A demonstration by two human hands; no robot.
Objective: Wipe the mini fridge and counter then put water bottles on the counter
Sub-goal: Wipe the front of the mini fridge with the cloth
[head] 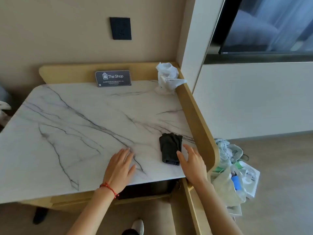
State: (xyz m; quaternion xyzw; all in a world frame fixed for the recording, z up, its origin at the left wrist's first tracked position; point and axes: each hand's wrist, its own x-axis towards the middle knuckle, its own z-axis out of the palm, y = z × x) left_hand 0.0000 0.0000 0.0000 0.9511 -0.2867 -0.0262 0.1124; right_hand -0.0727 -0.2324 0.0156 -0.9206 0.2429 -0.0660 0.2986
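Observation:
A white marble counter (81, 126) with grey veins fills the middle of the head view. A folded dark cloth (170, 148) lies on it near the front right corner. My right hand (192, 164) hovers just right of the cloth, fingers apart, thumb touching its lower edge. My left hand (119, 168) rests flat on the counter, palm down, a red cord on its wrist. A dark opening (147, 189) shows under the counter's front edge; what it belongs to is hidden. No water bottle is in view.
A dark "The Shop" sign (113, 78) leans against the wooden back rim (71, 72). Crumpled white paper (167, 76) sits in the back right corner. A wooden side rail (198, 119) borders the right. Bags and rubbish (232, 173) lie on the floor at right.

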